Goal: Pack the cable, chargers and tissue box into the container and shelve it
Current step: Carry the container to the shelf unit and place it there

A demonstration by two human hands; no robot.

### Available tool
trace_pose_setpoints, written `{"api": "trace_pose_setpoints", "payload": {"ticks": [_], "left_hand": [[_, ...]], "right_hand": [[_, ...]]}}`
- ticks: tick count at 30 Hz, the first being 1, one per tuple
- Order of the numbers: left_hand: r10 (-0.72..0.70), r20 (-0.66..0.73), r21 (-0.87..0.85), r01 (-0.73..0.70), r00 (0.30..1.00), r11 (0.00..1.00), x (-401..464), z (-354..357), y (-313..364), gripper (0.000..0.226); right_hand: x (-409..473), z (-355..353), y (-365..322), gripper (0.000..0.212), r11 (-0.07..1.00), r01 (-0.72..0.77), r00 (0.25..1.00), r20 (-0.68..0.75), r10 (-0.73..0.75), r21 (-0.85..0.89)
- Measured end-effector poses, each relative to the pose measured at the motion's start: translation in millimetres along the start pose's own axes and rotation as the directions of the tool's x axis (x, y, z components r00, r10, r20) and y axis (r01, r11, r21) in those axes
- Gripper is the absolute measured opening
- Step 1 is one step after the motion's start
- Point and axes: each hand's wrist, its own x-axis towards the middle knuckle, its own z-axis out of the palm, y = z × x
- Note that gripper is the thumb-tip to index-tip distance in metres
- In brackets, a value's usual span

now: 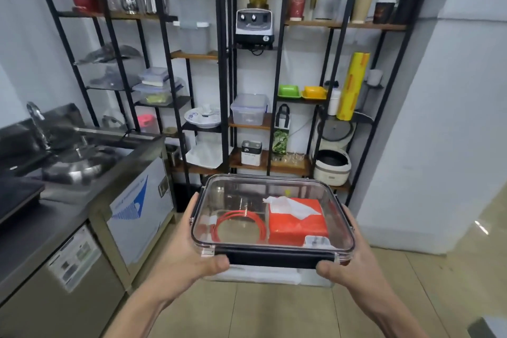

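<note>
A clear plastic container (238,189) with a transparent lid and black latches is held in the air in front of me, over the tiled floor. Inside lie a coiled red cable (241,223) on the left and an orange tissue box (297,225) on the right, with a white tissue sticking out. A white charger (317,241) shows at the front right corner. My left hand (192,258) grips the container's left front corner. My right hand (348,263) grips the right front corner. The lid is on.
A black metal shelf rack (223,68) stands ahead, crowded with a blender (255,8), cups, plastic boxes, a rice cooker (332,164) and a yellow roll. A steel counter with a sink (68,162) runs along the left. A white wall stands to the right.
</note>
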Motion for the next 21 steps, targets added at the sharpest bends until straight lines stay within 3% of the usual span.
{"api": "trace_pose_setpoints", "payload": {"ticks": [2, 7, 12, 17, 21], "left_hand": [[0.020, 0.000, 0.015, -0.020, 1.000, 1.000, 40.6, -19.5, 4.1, 0.138], [0.081, -0.034, 0.093, -0.077, 0.996, 0.993, 135.4, -60.2, 15.4, 0.097], [0.041, -0.088, 0.112, -0.031, 0.995, 0.993, 215.8, -89.7, 7.4, 0.099], [0.033, -0.129, 0.089, -0.021, 0.991, 0.996, 317.2, -109.1, -13.9, 0.105], [0.040, -0.182, 0.089, -0.024, 0.983, 0.996, 401.3, -115.0, -29.4, 0.097]], "right_hand": [[44.4, 4.7, 4.6, 0.116, 1.000, 0.001, 1.000, 0.005, -0.001, -0.002], [145.9, 13.1, 6.2, 0.102, 0.997, 0.052, 0.998, -0.017, -0.053, -0.055], [230.3, 15.4, 9.1, 0.094, 0.995, 0.083, 0.993, -0.073, -0.088, -0.062], [330.8, -4.1, 43.4, 0.099, 0.993, 0.107, 0.984, -0.139, -0.114, -0.057], [412.3, -28.3, 68.8, 0.096, 0.992, 0.119, 0.976, -0.179, -0.127, -0.052]]}}
